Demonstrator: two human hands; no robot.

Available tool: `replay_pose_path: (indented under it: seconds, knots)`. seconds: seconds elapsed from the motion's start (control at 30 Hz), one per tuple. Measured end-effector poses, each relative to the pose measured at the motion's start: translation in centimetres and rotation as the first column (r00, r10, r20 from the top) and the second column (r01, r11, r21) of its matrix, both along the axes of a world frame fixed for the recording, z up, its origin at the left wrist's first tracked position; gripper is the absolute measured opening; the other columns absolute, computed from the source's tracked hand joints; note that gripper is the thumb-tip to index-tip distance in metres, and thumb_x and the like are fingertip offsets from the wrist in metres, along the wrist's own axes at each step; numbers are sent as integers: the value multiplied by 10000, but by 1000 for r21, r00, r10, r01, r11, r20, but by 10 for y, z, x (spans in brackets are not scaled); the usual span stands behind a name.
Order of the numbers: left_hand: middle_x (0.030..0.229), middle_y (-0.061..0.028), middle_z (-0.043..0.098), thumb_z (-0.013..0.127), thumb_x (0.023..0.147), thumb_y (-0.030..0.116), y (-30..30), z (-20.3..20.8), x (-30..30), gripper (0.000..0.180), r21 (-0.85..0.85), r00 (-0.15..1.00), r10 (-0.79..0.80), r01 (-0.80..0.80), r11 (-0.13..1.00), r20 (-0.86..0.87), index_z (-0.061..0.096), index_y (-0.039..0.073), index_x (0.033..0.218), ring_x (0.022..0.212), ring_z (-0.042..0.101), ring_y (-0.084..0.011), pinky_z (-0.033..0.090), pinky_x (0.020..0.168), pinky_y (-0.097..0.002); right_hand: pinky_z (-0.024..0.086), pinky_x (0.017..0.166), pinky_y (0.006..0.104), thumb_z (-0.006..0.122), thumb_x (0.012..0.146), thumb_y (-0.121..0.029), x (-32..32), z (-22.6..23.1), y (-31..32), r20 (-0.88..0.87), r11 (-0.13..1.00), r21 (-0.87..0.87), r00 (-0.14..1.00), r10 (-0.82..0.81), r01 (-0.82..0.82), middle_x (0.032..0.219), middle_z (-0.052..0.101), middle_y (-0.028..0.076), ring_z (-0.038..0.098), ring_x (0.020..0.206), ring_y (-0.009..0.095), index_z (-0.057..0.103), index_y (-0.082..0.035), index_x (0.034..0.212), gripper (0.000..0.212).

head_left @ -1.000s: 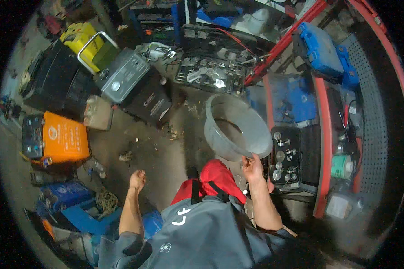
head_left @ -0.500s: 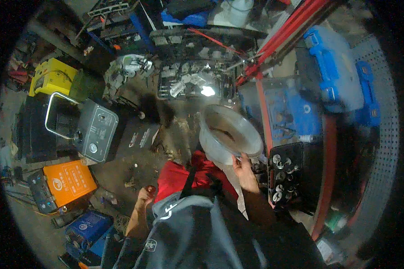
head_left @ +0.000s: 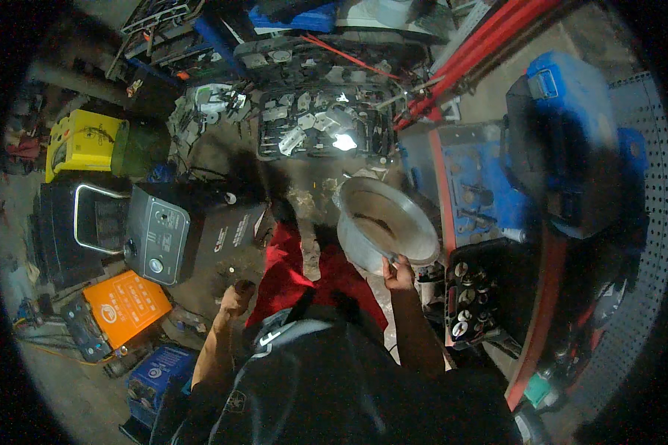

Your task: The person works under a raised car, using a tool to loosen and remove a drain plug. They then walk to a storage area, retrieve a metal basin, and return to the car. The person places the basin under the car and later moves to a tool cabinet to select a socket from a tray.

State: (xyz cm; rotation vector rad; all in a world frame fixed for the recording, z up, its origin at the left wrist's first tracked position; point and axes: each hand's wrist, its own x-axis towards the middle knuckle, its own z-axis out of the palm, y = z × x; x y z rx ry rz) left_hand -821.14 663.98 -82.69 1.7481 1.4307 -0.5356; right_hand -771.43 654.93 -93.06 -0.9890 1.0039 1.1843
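My right hand (head_left: 398, 274) grips the near rim of a large round grey metal basin (head_left: 352, 243), thumb and fingers closed over its edge. The basin tilts, its mouth facing up and to the right. Inside lies a dull brown surface with a darker streak (head_left: 377, 225). Beside my left thigh, my left hand (head_left: 235, 298) hangs with its fingers curled inward. The finger ends are in shadow, so anything within them is hidden. Red trousers (head_left: 278, 263) show between my hands.
Ahead lies an opened black tool case (head_left: 274, 144) with loose metal parts. To the left stand a black machine (head_left: 159, 230) with a chrome handle, a yellow box (head_left: 85, 141) and an orange box (head_left: 130, 308). A red-edged bench (head_left: 453, 211) and blue case (head_left: 557, 141) flank the right.
My left hand has shifted slightly up and left. The right hand still holds the basin, which sits a little further right and lower in view. My legs stand further apart.
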Motion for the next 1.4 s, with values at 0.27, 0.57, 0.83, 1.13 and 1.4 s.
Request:
replay_pose_path:
  seconds: [0.27,0.57,0.83,1.13,1.4]
  knots:
    - [1021,-207,629,520,889,110,-2,-25,-45,179,93,969,-44,21,995,245,601,79,1046,848,654,-404,536,669,-467,613,820,364,594,947,-204,-13,-44,-20,98,965,259,993,-66,39,1251,577,149,652,1007,274,529,-8,1244,362]
    - [1044,-191,620,561,855,95,-67,-101,-121,153,78,924,195,-233,969,329,577,74,1006,877,650,-387,548,656,-460,601,878,398,645,915,-172,-5,-67,-40,-154,979,167,984,-87,113,1264,559,130,609,1054,273,536,-35,1260,387]
    - [948,-140,627,570,855,146,-100,-92,-125,126,-31,969,159,-156,987,191,568,90,968,820,641,-363,512,641,-440,608,847,370,687,880,-170,-3,-65,-22,-34,995,10,994,-101,101,1336,443,182,589,1055,274,386,21,1370,606]
    - [860,-126,649,530,912,175,-61,-41,-86,144,66,969,211,-221,973,131,589,63,842,729,632,-334,491,652,-403,639,696,344,627,917,-208,17,-82,-16,-171,993,-22,979,111,-116,1101,631,160,661,934,253,565,-3,1185,343]
    - [901,-95,617,573,884,167,-62,-70,-81,155,-283,445,739,-723,630,506,592,33,961,779,545,-223,470,708,-339,611,655,364,639,901,-243,-10,-22,35,-154,983,-166,986,56,-81,1102,643,156,668,917,265,537,-20,1241,419]
